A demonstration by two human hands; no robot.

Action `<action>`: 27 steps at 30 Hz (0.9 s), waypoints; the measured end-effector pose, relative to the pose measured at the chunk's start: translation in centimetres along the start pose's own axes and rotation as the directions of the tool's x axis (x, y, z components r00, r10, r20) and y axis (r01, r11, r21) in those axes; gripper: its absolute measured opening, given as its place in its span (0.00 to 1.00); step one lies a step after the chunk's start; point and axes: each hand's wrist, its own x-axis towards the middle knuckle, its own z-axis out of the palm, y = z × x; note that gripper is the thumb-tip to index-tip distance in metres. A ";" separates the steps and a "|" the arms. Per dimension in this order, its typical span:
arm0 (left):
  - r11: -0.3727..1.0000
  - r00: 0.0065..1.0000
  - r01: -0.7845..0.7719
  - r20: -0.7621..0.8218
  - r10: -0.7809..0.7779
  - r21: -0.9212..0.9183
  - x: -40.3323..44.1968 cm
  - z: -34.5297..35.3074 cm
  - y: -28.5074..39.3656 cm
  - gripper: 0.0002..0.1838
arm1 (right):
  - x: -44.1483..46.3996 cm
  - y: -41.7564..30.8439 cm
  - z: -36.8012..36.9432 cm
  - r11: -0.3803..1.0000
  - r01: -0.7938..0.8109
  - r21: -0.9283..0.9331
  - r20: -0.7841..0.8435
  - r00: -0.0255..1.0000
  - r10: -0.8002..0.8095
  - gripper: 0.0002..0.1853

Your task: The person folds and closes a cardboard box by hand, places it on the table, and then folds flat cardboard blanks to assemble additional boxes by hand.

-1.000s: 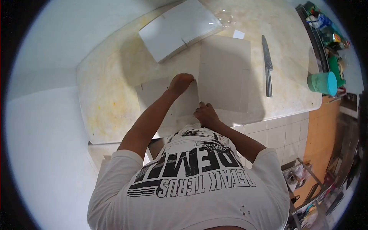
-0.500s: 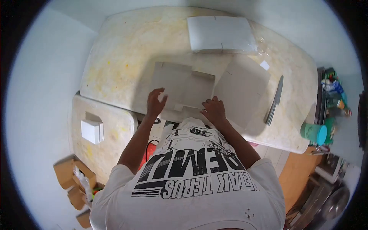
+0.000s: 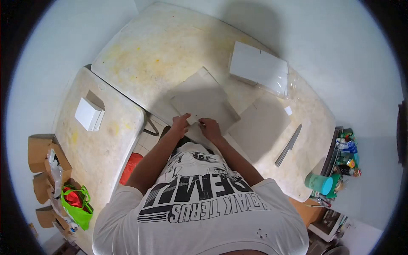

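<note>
A grey cardboard box blank (image 3: 204, 95), partly folded, lies turned at an angle at the table's near edge. My left hand (image 3: 181, 124) is at its near-left edge, thumb and fingers closed on the cardboard. Close beside it, my right hand (image 3: 210, 128) pinches a small flap at the near corner with curled fingers. A raised side wall runs along the blank's right edge. To the right lies a flat grey cardboard sheet (image 3: 263, 125).
A plastic-wrapped stack of white cardboard (image 3: 259, 63) sits at the back. A knife (image 3: 289, 144) and a teal cup (image 3: 319, 183) are on the right. Small white boxes (image 3: 89, 114) rest on the left table (image 3: 114, 123). A green bag (image 3: 77, 206) stands at lower left.
The view has turned, and the box blank now sits rotated. My hands have come together at its near corner; my left hand has closed from a spread pose.
</note>
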 end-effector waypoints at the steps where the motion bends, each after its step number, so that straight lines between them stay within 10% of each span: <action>1: 0.995 0.994 -0.101 -0.046 0.102 0.025 0.6 0.5 0.0 0.42 | 0.3 -1.7 -0.4 0.999 -0.006 0.038 0.026 1.000 0.005 0.12; 4: 0.891 0.888 -0.363 -0.186 0.419 0.274 2.2 1.6 -0.3 0.49 | 2.6 -0.7 -1.5 0.992 -0.062 0.111 -0.117 0.990 0.075 0.14; 6: 0.687 0.726 -0.442 -0.220 0.652 0.576 2.4 3.2 -1.1 0.52 | 4.6 1.5 -4.4 0.964 -0.113 -0.240 -0.662 0.746 -0.078 0.20; 8: 0.649 0.721 -0.416 -0.203 0.662 0.637 1.0 4.6 -1.7 0.51 | 6.0 2.3 -6.6 0.774 -0.558 -0.298 -0.776 0.614 0.144 0.23; 11: 0.569 0.684 -0.544 -0.067 0.726 0.617 2.3 3.9 -2.0 0.45 | 6.9 6.9 -7.7 0.787 -0.617 -0.020 -0.433 0.715 0.550 0.21; 15: 0.673 0.799 -0.573 0.133 0.587 0.468 2.7 3.0 1.8 0.36 | 6.3 5.6 -7.7 0.812 -0.583 0.003 -0.395 0.745 0.537 0.18; 24: 0.389 0.561 -0.792 0.310 0.767 0.471 6.3 -2.7 5.2 0.17 | 7.5 -0.8 -3.5 0.859 -0.506 -0.078 -0.246 0.845 0.476 0.15; 27: 0.488 0.664 -0.731 0.336 0.668 0.477 7.7 -5.4 7.0 0.15 | 7.7 -4.1 -3.2 0.853 -0.495 -0.166 -0.107 0.869 0.484 0.16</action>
